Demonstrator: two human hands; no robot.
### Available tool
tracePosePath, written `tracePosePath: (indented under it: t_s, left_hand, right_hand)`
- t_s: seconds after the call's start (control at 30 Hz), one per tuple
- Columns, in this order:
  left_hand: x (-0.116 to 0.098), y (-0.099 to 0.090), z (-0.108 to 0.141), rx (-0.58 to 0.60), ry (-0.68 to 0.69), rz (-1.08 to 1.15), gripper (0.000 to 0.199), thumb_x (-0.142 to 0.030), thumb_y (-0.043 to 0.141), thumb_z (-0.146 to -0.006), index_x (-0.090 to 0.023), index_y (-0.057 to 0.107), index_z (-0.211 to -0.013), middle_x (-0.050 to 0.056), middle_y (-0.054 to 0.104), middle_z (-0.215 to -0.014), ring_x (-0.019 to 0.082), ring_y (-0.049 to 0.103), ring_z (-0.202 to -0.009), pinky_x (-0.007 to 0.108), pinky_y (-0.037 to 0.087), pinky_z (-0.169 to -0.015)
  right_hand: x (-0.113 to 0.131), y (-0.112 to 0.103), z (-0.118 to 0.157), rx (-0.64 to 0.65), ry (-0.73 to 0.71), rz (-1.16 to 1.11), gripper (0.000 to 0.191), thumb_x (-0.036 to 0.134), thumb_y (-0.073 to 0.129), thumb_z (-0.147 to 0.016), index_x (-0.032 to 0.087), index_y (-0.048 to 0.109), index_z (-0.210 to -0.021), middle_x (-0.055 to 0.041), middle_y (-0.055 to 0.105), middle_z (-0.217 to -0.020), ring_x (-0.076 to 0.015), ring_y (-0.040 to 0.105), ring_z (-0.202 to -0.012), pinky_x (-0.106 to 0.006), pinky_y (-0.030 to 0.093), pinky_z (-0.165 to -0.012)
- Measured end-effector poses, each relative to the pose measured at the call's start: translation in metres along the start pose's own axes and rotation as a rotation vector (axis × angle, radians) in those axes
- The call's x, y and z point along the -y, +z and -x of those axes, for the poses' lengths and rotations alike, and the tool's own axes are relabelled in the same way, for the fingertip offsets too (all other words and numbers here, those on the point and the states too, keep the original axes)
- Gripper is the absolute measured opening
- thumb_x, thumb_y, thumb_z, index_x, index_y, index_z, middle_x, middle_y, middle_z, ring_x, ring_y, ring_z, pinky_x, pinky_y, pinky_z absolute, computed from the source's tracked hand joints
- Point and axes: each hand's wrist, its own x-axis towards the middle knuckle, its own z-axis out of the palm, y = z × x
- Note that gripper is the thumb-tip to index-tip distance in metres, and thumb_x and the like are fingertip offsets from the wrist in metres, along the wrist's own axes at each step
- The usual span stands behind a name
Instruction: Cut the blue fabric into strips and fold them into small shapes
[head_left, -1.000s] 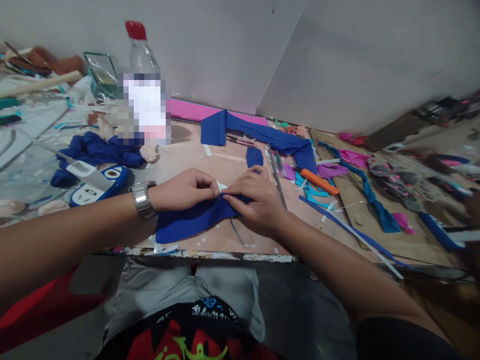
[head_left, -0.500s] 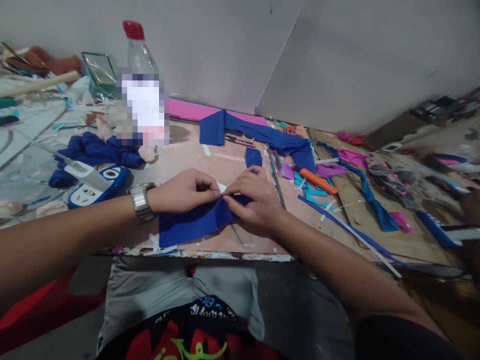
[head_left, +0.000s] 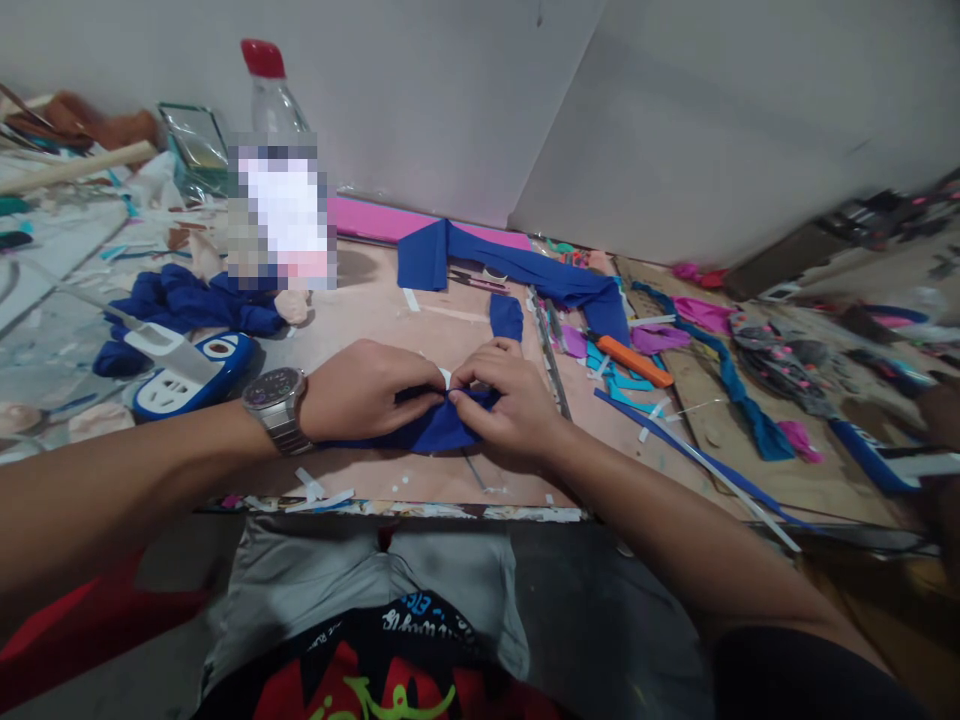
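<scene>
Both of my hands meet over a piece of blue fabric (head_left: 431, 432) near the table's front edge. My left hand (head_left: 371, 392), with a metal watch (head_left: 274, 395) on its wrist, pinches the fabric between thumb and fingers. Close against it, my right hand (head_left: 510, 395) grips the same fabric with thumb and forefinger. A small white piece (head_left: 448, 378) shows between the fingertips; what it is I cannot make out. Just beyond the right hand lies a small blue fabric piece (head_left: 507, 316).
Behind stand a bottle with a red cap (head_left: 264, 58) and a long blue strip (head_left: 525, 258). At left are crumpled blue cloth (head_left: 176, 300) and a blue-white power strip (head_left: 199, 375). An orange cutter (head_left: 634, 361), teal cloth (head_left: 742, 395) and a white stick (head_left: 720, 470) lie right.
My left hand has rolled over, turning the watch face up. The front flap of the blue fabric, spread toward me before, is now drawn up and mostly under the hands.
</scene>
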Motion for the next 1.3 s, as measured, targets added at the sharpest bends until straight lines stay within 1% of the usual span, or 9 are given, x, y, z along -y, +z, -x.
tracePosePath:
  t_s: [0.13,0.23,0.43,0.6,0.73,0.87,1.07,1.2,1.3]
  left_hand:
    - [-0.001,0.0,0.0,-0.02,-0.032,0.072,0.019,-0.028,0.059,-0.1,-0.019,0.076,-0.101,0.002,0.08,-0.089,0.016,0.072,-0.076,0.026,0.044,-0.069]
    - [-0.001,-0.001,-0.001,-0.006,-0.089,0.161,0.019,-0.029,0.06,-0.098,-0.018,0.076,-0.099,0.002,0.079,-0.087,0.015,0.07,-0.076,0.026,0.044,-0.071]
    - [0.002,-0.004,-0.003,0.081,-0.264,0.363,0.026,-0.035,0.06,-0.097,-0.016,0.076,-0.092,0.002,0.077,-0.081,0.014,0.067,-0.071,0.025,0.044,-0.071]
    - [0.006,-0.004,-0.004,0.161,-0.274,0.395,0.029,-0.037,0.059,-0.097,-0.015,0.077,-0.092,0.002,0.076,-0.08,0.014,0.064,-0.07,0.025,0.041,-0.068]
    - [0.007,-0.004,-0.005,0.266,-0.28,0.396,0.033,-0.04,0.058,-0.097,-0.014,0.074,-0.084,0.0,0.067,-0.07,0.013,0.055,-0.064,0.025,0.035,-0.062]
    - [0.009,-0.004,-0.007,0.317,-0.321,0.445,0.039,-0.044,0.057,-0.097,-0.014,0.069,-0.075,-0.002,0.056,-0.062,0.011,0.045,-0.06,0.024,0.031,-0.059]
    - [0.013,-0.004,-0.007,0.376,-0.389,0.594,0.04,-0.048,0.059,-0.096,-0.014,0.068,-0.077,-0.003,0.05,-0.063,0.01,0.039,-0.059,0.024,0.03,-0.057]
    - [0.015,-0.005,-0.007,0.417,-0.44,0.699,0.04,-0.05,0.059,-0.096,-0.013,0.073,-0.088,-0.002,0.056,-0.068,0.01,0.04,-0.059,0.023,0.032,-0.056]
    - [0.014,-0.007,-0.008,0.41,-0.456,0.765,0.038,-0.048,0.062,-0.094,-0.013,0.076,-0.093,0.0,0.061,-0.071,0.011,0.044,-0.06,0.023,0.034,-0.057]
  right_hand:
    - [0.0,0.0,0.0,0.008,0.012,0.005,0.007,0.02,0.065,-0.088,0.021,0.067,-0.082,-0.0007,0.072,-0.079,-0.0183,0.064,-0.075,-0.042,0.038,-0.092]
    - [0.001,0.0,0.0,0.005,0.01,0.006,0.006,0.021,0.065,-0.089,0.021,0.068,-0.083,-0.0005,0.073,-0.079,-0.0182,0.064,-0.075,-0.042,0.038,-0.092]
    - [0.001,-0.005,-0.001,-0.034,0.016,0.012,0.007,0.021,0.065,-0.09,0.021,0.067,-0.083,0.0001,0.074,-0.08,-0.0185,0.067,-0.078,-0.043,0.039,-0.092]
    - [0.0,-0.005,-0.002,0.016,-0.015,0.038,0.007,0.029,0.071,-0.092,0.022,0.074,-0.089,-0.0013,0.078,-0.082,-0.02,0.07,-0.081,-0.044,0.039,-0.094]
    - [-0.002,-0.005,-0.001,0.009,-0.018,0.038,0.01,0.025,0.07,-0.094,0.023,0.075,-0.085,0.0002,0.077,-0.079,-0.0191,0.07,-0.079,-0.043,0.038,-0.093]
    - [-0.002,-0.005,-0.001,0.007,-0.035,0.016,0.007,0.027,0.072,-0.093,0.022,0.077,-0.09,-0.0007,0.079,-0.081,-0.0188,0.071,-0.079,-0.042,0.04,-0.092]
    - [-0.003,-0.003,0.0,0.01,-0.063,0.019,0.007,0.026,0.072,-0.095,0.025,0.078,-0.092,0.0002,0.081,-0.083,-0.019,0.071,-0.079,-0.044,0.041,-0.095]
    - [-0.004,-0.003,0.0,0.004,-0.103,-0.007,0.005,0.027,0.072,-0.095,0.026,0.077,-0.096,0.0005,0.083,-0.089,-0.0193,0.074,-0.083,-0.045,0.042,-0.098]
    - [-0.004,-0.002,0.0,-0.003,-0.115,-0.006,0.006,0.025,0.071,-0.094,0.027,0.077,-0.096,0.001,0.082,-0.09,-0.0193,0.074,-0.084,-0.046,0.041,-0.099]
